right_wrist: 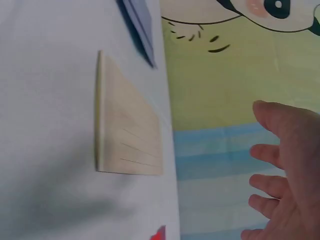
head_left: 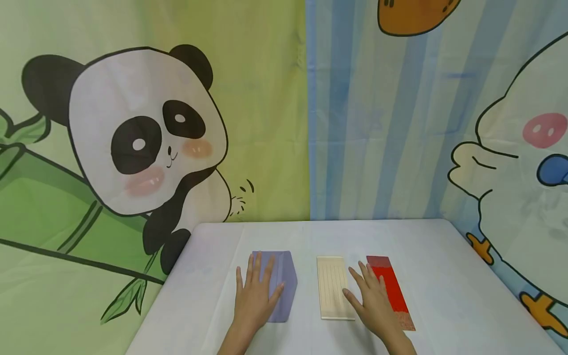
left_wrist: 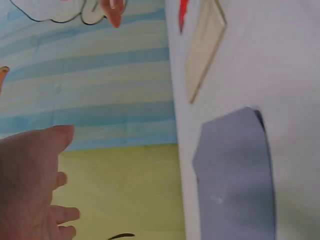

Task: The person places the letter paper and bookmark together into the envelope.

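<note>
Purple envelope-like piece (head_left: pixel 286 288) lies flat on the white tabletop (head_left: pixel 195 301), under the left hand (head_left: pixel 253 301) as the head view looks down; its tapered edge extends to the right of that thumb. The left fingers are spread and released, with nothing in them, and the left wrist view shows a gap between them and the purple piece. A cream, grooved panel (head_left: pixel 332 290) lies to the right of the left fingers, between the two hands, its right edge just under the right thumb in the head view. The right hand (head_left: pixel 376 304) also has its fingers spread and holding nothing; the right wrist view shows them apart from the panel. A red strip (head_left: pixel 396 292) with duller, speckled ends lies partly behind the right fingers and extends to their right, slanting so that its near end is beside the right wrist. Beyond the fingers hangs a printed backdrop: a yellow-green part with a panda (head_left: pixel 106 103) ahead and to the left of the left fingers, and a blue-striped part with a large white cartoon figure (head_left: pixel 519 222) to the right of the right fingers.
</note>
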A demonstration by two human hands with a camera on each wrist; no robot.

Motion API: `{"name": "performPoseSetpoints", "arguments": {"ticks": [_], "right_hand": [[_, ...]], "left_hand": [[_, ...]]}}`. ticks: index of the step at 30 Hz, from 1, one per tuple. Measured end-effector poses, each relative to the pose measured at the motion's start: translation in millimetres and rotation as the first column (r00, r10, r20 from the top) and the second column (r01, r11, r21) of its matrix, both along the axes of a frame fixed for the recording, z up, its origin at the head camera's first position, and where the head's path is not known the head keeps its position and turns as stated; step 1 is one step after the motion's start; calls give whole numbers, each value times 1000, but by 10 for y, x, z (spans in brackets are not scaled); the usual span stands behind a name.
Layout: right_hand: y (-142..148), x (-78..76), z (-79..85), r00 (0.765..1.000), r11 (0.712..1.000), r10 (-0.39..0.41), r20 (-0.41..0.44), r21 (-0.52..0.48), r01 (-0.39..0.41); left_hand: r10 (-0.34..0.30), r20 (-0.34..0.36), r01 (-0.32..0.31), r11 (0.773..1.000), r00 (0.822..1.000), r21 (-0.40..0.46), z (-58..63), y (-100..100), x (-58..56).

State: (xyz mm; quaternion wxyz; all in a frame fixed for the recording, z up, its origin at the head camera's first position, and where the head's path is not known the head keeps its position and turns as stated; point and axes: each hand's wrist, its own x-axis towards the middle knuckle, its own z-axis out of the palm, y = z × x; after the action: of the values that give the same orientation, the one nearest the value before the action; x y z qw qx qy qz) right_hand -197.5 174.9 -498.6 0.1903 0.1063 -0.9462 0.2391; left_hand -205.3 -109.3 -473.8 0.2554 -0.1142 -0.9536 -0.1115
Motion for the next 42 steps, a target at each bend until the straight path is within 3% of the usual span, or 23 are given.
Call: {"name": "performPoseSetpoints", "arguments": {"ticks": [3,6,11,16,22,42], "right_hand": [[-96,-120,-118,999,998,34,-23,-52,-35],[-197,-216,-249,997,995,68,-39,-76,-71],[-320,-326,-502,994,994,107,-17,19,-106],[-356,-326,-664,987,987,136,89,75,-143],[-313,-287,-689,980,988,125,153,72,-137],[-336,-264,-696,979,986,131,157,82,-145]], "left_hand": [[4,4,-4,1000,1000,7,-117,-35,-96],[-7,32,7,1000,999,18,-314,-77,-207],[-52,125,51,999,991,16,-690,-140,-361],[-51,257,51,999,965,5,-917,-174,-408],[-46,340,39,999,939,26,-997,-193,-428],[-44,335,44,999,941,9,-1040,-203,-336]]}}
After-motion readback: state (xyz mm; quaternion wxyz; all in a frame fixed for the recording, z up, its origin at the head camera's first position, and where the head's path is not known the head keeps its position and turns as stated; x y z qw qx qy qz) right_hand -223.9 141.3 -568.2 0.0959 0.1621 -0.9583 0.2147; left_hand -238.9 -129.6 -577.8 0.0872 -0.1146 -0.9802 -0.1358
